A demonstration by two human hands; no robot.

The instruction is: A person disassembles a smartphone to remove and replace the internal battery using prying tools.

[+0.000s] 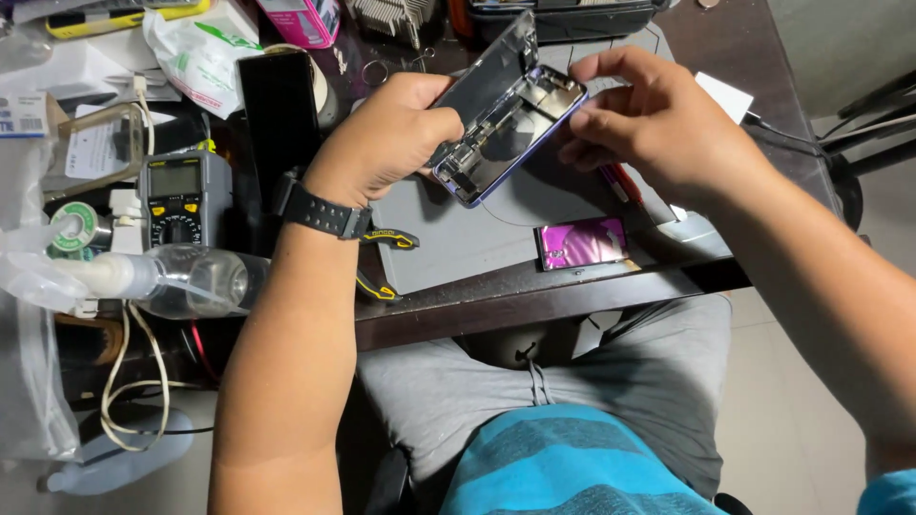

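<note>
Here, left hand (396, 133): closed around the opened phone (506, 133), held tilted above the grey mat (458, 238).
Right hand (649, 119): fingers pinching the phone's upper edge.
Table (534, 291): purple panel (582, 243) on the mat; meter (181, 195) at left.

An electronics repair workshop: a cluttered tabletop (572, 281) carries a multimeter (179, 198), solder spool (74, 229), grey work mat (468, 238), pliers (386, 262) and an opened phone (506, 133).
</note>
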